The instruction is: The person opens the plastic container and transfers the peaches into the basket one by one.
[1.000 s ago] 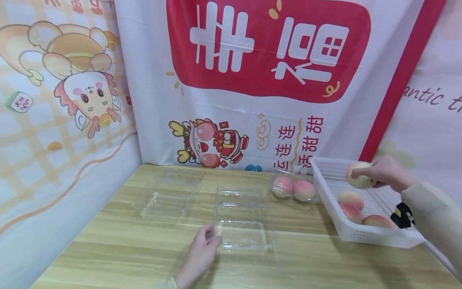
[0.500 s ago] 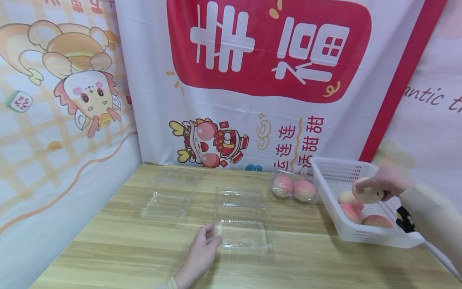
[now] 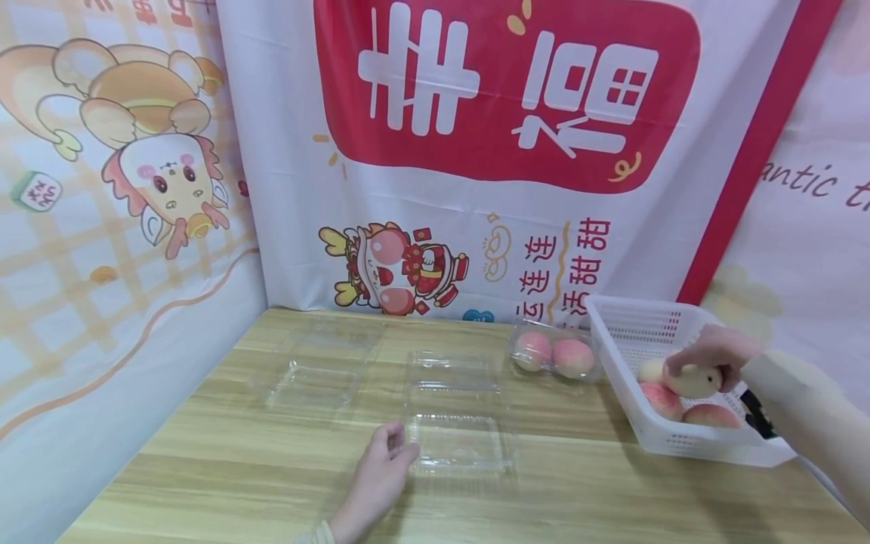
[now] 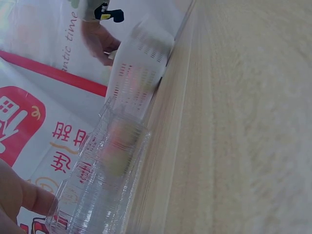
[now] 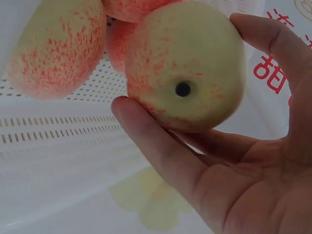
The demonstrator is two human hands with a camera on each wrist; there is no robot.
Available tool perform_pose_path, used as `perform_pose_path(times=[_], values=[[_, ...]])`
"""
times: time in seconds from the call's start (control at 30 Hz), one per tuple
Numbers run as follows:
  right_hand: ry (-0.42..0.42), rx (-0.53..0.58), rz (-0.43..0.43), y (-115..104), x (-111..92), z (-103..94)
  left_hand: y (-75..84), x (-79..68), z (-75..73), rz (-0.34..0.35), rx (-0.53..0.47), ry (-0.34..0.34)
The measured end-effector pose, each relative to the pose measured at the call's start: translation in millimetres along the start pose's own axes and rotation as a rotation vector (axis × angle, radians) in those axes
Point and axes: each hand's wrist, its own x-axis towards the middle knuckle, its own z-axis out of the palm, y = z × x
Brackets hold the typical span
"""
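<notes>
My right hand point(image 3: 723, 351) grips a pale yellow and pink peach point(image 5: 195, 63) between thumb and fingers, low inside the white plastic basket point(image 3: 646, 438). A small dark round spot shows on the peach. More peaches point(image 5: 58, 48) lie beside it in the basket. On the table, my left hand point(image 3: 381, 468) is at the left edge of an opened clear plastic clamshell box point(image 3: 458, 442), with the fingertips right at its rim. In the left wrist view, one finger point(image 4: 39, 199) reaches the box's side. Nothing is inside this box.
A clear box with two pink peaches point(image 3: 571, 357) stands between the opened box and the basket. Another opened clear box point(image 3: 313, 385) lies at the left on the wooden table point(image 3: 272, 483). Printed cloths point(image 3: 285, 189) hang behind and beside the table.
My right hand has lowered the peach deeper into the basket, turning it so the dark spot faces outward, nearer the other peaches. The left hand and the boxes have not moved.
</notes>
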Motion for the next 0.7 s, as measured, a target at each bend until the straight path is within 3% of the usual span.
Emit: perform_pose_path(times=[0.17, 0.43, 0.57, 0.7], values=[[-0.065, 0.124, 0.065, 1.1, -2.6, -4.4, -0.2, 0.3, -0.5, 0.002, -0.004, 0.000], [-0.076, 0.265, 0.125, 14.9, 2.7, -7.9, -0.2, -1.8, -1.3, 0.013, -0.012, -0.008], [-0.088, 0.294, 0.147, 21.1, 7.6, -10.9, 0.2, -2.1, -1.4, 0.016, -0.016, -0.007], [-0.064, 0.207, 0.100, 21.3, 6.2, -17.5, 0.8, -2.1, -1.6, 0.015, -0.007, -0.005]])
